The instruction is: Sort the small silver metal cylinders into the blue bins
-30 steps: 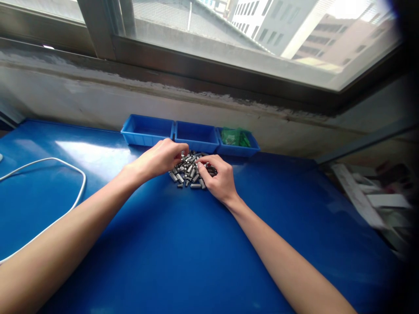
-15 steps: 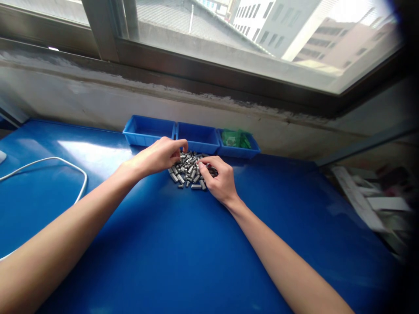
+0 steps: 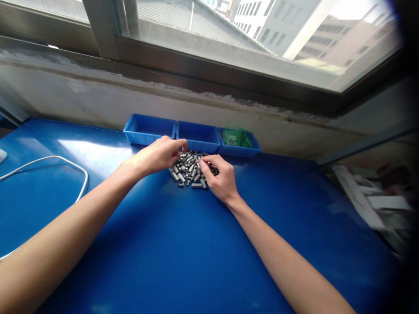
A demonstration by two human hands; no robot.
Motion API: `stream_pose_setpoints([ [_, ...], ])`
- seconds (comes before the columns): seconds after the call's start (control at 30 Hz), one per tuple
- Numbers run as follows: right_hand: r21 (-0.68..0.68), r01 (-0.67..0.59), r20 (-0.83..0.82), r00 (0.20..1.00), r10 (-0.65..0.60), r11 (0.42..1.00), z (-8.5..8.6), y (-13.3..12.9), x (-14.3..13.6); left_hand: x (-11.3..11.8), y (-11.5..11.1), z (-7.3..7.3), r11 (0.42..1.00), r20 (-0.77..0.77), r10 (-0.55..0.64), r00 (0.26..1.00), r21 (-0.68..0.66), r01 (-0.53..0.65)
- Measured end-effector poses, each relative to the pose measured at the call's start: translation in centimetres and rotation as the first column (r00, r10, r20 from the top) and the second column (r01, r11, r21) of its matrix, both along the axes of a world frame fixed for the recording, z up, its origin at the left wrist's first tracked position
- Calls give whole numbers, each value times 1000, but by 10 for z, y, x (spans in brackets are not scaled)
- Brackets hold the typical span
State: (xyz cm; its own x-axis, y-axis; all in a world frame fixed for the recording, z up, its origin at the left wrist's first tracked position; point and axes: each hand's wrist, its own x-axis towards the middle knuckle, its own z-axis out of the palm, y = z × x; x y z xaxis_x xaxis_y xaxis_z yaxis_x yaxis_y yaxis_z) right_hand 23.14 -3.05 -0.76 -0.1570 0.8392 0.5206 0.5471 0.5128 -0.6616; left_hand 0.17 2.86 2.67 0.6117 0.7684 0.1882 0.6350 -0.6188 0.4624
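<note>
A pile of small silver-grey metal pieces (image 3: 190,168) lies on the blue table, several of them hex-sided like standoffs and some like short screws. At its left edge is my left hand (image 3: 160,153), its index finger bent over the pieces and apart from the thumb, with nothing visible between them. My right hand (image 3: 221,178) rests over the right side of the pile. Its thumb and index finger are pinched together among the pieces; whatever is between the tips is too small to make out. Part of the pile is hidden under both hands.
Behind the pile stand a left blue bin (image 3: 149,136), a middle blue bin (image 3: 199,143) and a right blue bin (image 3: 240,151) holding green plastic bags (image 3: 236,137). A white cable (image 3: 73,165) curves across the blue table (image 3: 183,253) at left. A window sill runs behind.
Both hands stay at the pile in nearly the same pose. The view has shifted very slightly; no piece has visibly been moved away.
</note>
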Motion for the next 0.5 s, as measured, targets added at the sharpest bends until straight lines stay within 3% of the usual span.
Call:
stream_pose_setpoints([
  [0.2, 9, -4, 8, 1000, 4, 1000, 1, 0, 0, -1, 0, 0, 999, -20, -11, 1000, 44, 12],
  [0.5, 8, -13, 10, 1000, 13, 1000, 0, 0, 1, 4, -2, -4, 1000, 13, -5, 1000, -24, 6],
])
